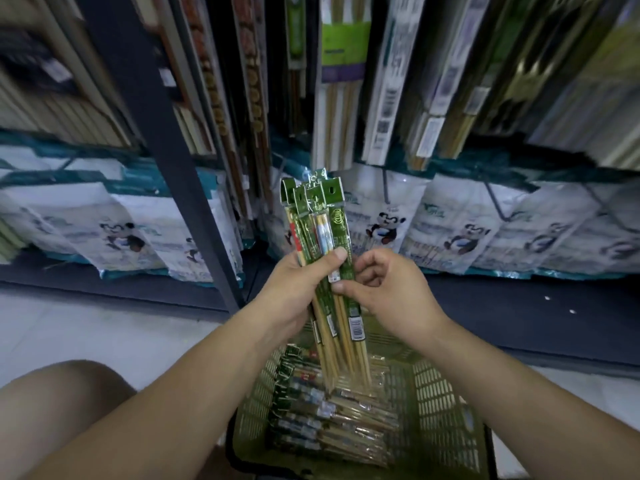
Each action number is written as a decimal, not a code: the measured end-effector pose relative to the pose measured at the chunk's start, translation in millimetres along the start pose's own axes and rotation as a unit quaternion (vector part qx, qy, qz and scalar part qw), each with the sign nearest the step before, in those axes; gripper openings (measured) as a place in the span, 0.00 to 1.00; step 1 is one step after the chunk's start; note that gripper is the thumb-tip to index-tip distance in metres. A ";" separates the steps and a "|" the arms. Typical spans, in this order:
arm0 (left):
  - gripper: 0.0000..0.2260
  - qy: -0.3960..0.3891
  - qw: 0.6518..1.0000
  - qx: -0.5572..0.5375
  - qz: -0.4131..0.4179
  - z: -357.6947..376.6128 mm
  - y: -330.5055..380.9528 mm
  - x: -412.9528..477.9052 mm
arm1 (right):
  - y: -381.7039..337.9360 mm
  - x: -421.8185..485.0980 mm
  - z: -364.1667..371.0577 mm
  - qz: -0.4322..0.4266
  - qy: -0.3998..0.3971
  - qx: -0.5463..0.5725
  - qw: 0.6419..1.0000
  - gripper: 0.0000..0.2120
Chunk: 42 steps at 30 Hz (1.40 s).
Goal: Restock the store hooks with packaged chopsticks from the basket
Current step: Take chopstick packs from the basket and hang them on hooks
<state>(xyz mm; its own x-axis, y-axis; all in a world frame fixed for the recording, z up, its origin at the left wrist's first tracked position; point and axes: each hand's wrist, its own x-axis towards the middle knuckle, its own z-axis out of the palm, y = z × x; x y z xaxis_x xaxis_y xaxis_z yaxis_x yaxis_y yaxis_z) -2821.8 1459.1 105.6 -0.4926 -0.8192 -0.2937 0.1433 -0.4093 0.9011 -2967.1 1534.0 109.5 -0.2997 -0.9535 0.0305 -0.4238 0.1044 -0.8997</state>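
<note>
Both left hand (294, 289) and right hand (388, 289) grip green-headed chopstick packs (322, 216) above the basket (437, 403), label print unreadably blurred.

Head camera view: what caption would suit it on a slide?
Left hand and right hand grip packaged chopsticks above the green basket, facing the stocked display.

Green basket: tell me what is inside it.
Packaged chopsticks lie stacked flat inside the basket, green headers toward its left wall. The held bundle and the left forearm cover parts; the floor is hidden under the packs.
</note>
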 end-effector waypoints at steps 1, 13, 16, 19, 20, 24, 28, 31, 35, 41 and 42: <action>0.10 -0.010 1.000 0.013 0.016 3.3 7.5 -2.5 | -7.3 -1.3 -7.0 -0.010 0.002 0.003 1.000 0.12; 0.04 -0.097 0.947 0.189 0.240 67.6 131.6 -5.7 | -153.5 36.1 -108.5 -0.179 0.156 0.056 0.970 0.06; 0.06 -0.108 0.938 0.192 0.268 82.8 162.1 -1.1 | -176.3 44.6 -129.3 -0.200 0.173 0.069 0.962 0.10; 0.17 -0.102 0.934 0.204 0.275 89.9 178.6 2.2 | -189.1 51.3 -145.7 -0.200 0.180 0.105 0.957 0.13; 0.20 -0.093 0.935 0.205 0.273 90.1 181.0 3.7 | -191.1 53.5 -149.3 -0.200 0.186 0.109 0.956 0.13; 0.32 -0.071 0.943 0.199 0.255 85.6 180.5 7.6 | -194.6 62.2 -160.9 -0.192 0.216 0.118 0.950 0.11; 0.30 -0.050 0.953 0.183 0.237 83.2 180.2 9.6 | -200.5 70.7 -174.8 -0.182 0.242 0.153 0.941 0.13; 0.27 -0.050 0.954 0.182 0.233 85.4 182.0 10.2 | -205.5 76.9 -184.5 -0.174 0.269 0.162 0.933 0.13; 0.31 -0.052 0.953 0.187 0.235 89.3 180.5 12.5 | -208.0 84.4 -195.7 -0.174 0.316 0.144 0.922 0.13; 0.16 -0.059 0.952 0.190 0.233 98.8 177.9 13.4 | -202.3 91.8 -201.5 -0.137 0.354 0.139 0.915 0.14; 0.16 -0.060 0.952 0.188 0.233 100.4 177.3 13.6 | -201.3 92.3 -202.1 -0.136 0.352 0.140 0.915 0.14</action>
<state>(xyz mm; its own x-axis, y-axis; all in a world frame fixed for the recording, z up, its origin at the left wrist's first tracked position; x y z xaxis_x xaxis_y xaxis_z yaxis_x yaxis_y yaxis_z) -2889.3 1415.8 293.4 -0.5491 -0.8152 0.1842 0.0633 0.1792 0.9818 -3082.2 1482.0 381.4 -0.7345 -0.5041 0.4544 -0.3586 -0.2801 -0.8904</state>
